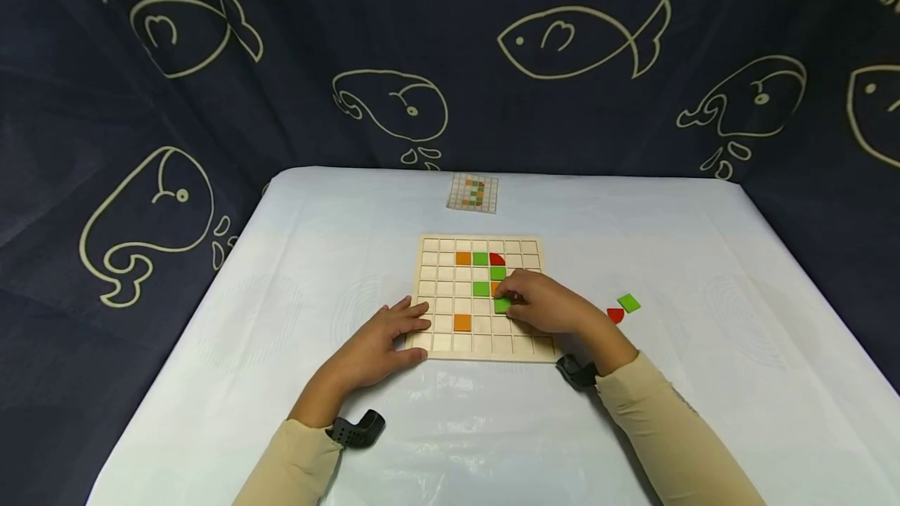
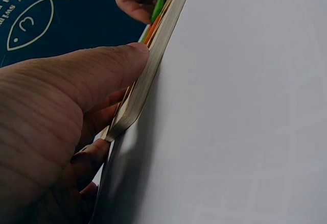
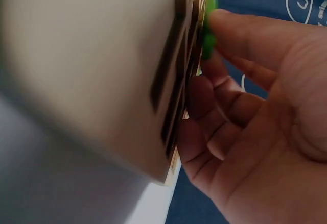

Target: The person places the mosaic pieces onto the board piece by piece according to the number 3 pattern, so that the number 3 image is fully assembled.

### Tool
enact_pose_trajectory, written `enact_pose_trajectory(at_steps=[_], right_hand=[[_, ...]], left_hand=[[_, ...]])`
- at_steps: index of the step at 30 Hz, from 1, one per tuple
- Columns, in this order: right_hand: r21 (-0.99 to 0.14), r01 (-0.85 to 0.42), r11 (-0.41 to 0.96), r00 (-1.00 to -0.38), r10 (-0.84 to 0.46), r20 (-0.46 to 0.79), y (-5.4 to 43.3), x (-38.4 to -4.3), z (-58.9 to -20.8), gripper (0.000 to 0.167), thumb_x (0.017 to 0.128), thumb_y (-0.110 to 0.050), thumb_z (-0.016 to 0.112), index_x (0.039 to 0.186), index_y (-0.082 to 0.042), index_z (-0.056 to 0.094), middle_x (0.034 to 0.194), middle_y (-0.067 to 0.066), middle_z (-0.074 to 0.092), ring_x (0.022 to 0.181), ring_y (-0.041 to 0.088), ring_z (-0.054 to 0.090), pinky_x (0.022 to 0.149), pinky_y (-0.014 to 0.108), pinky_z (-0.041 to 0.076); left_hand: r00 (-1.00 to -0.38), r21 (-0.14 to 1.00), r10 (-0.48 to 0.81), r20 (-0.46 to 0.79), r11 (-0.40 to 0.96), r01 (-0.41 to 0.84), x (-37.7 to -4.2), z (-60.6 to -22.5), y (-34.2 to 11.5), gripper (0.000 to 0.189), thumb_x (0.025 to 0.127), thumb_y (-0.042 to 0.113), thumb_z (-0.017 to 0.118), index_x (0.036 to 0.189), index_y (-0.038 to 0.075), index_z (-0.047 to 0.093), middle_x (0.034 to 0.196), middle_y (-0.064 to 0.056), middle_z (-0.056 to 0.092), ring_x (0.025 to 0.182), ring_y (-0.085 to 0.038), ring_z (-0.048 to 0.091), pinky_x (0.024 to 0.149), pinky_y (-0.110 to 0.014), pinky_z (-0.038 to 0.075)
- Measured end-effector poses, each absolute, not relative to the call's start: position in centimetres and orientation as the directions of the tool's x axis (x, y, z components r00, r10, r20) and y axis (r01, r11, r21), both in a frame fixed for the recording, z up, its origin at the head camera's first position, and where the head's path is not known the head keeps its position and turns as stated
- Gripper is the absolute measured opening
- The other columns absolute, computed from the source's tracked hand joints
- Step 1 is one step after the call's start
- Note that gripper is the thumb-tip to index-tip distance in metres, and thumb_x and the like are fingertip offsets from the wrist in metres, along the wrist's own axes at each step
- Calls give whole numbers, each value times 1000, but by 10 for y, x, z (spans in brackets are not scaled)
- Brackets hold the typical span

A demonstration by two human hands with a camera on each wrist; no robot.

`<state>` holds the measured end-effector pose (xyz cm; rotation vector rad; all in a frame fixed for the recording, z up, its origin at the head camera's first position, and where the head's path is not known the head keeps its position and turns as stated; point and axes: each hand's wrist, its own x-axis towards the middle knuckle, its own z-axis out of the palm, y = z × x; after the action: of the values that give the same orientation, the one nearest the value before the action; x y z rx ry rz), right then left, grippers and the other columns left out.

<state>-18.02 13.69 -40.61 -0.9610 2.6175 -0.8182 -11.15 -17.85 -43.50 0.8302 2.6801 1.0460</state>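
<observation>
A wooden grid board [image 1: 441, 346] lies on the white table, several coloured tiles set in its squares. My right hand [image 1: 551, 303] pinches a green square tile [image 1: 501, 306] between thumb and finger over the board's right half; in the right wrist view the green tile [image 3: 209, 27] stands tilted against the grid, other fingers touching the board. Fingers spread, my left hand [image 1: 383, 342] rests on the board's left edge. Around the held tile sit green squares [image 1: 481, 289], a partly covered orange square and a red quarter-round tile [image 1: 497, 259]. Orange squares [image 1: 462, 323] lie further left.
Right of the board, a loose green square [image 1: 629, 303] and a loose red rounded tile [image 1: 615, 315] lie on the table [image 1: 316, 256]. Behind the board is a small pattern card [image 1: 473, 193] printed with a coloured grid. Dark fabric with fish drawings hangs at the back.
</observation>
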Motion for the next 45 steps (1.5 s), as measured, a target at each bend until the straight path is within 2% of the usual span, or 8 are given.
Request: enact_pose_trajectory(at_steps=[15, 29, 31, 35, 37, 38, 45], right_hand=[[-579, -510, 636, -771, -636, -20, 141, -178, -403, 22, 91, -5, 69, 113, -8, 69, 110, 2, 62, 99, 17, 55, 89, 39, 48], [-604, -387, 696, -874, -486, 1, 213, -174, -394, 28, 92, -3, 67, 119, -3, 65, 109, 8, 63, 98, 23, 56, 85, 42, 47], [-608, -360, 707, -887, -461, -11, 224, -173, -394, 28, 92, -3, 66, 120, -3, 64, 110, 10, 62, 92, 23, 57, 77, 41, 50], [-598, -321, 735, -906, -421, -31, 244, -173, -392, 28, 93, -6, 66, 121, -3, 64, 110, 12, 62, 91, 24, 57, 74, 40, 50], [-593, -302, 747, -914, -404, -42, 254, -173, -391, 28, 93, -6, 67, 121, -3, 64, 111, 12, 63, 93, 25, 58, 79, 42, 49], [-586, -298, 753, -917, -397, -45, 258, -173, -391, 28, 93, -7, 67, 121, -2, 64, 112, 12, 63, 99, 26, 56, 83, 43, 47], [-598, -212, 773, -921, -363, -143, 286, -171, -392, 35, 94, -11, 67, 126, 1, 61, 124, 18, 61, 110, 33, 56, 94, 51, 46]], left_hand=[[-837, 660, 543, 61, 607, 442, -112, -435, -179, 49, 92, 22, 73, 134, 1, 61, 151, -10, 45, 147, -33, 25, 118, -59, 14], [-837, 664, 542, 69, 601, 445, -111, -435, -179, 49, 92, 22, 73, 134, 1, 62, 151, -10, 46, 147, -33, 25, 118, -59, 14], [-837, 662, 542, 69, 603, 445, -111, -436, -179, 49, 92, 23, 73, 134, 1, 61, 151, -10, 46, 147, -32, 25, 118, -59, 14], [-837, 660, 542, 69, 605, 446, -112, -437, -180, 49, 92, 24, 73, 134, 1, 61, 151, -9, 46, 147, -32, 25, 118, -59, 14], [-838, 661, 542, 70, 603, 446, -112, -438, -180, 49, 92, 24, 73, 134, 1, 61, 151, -9, 46, 147, -32, 25, 118, -59, 14], [-837, 661, 542, 71, 603, 447, -112, -438, -180, 49, 92, 24, 73, 134, 1, 61, 151, -9, 46, 147, -33, 25, 118, -59, 14], [-840, 673, 539, 69, 596, 438, -113, -438, -179, 49, 91, 22, 74, 133, 1, 62, 151, -9, 46, 147, -32, 25, 118, -59, 14]])
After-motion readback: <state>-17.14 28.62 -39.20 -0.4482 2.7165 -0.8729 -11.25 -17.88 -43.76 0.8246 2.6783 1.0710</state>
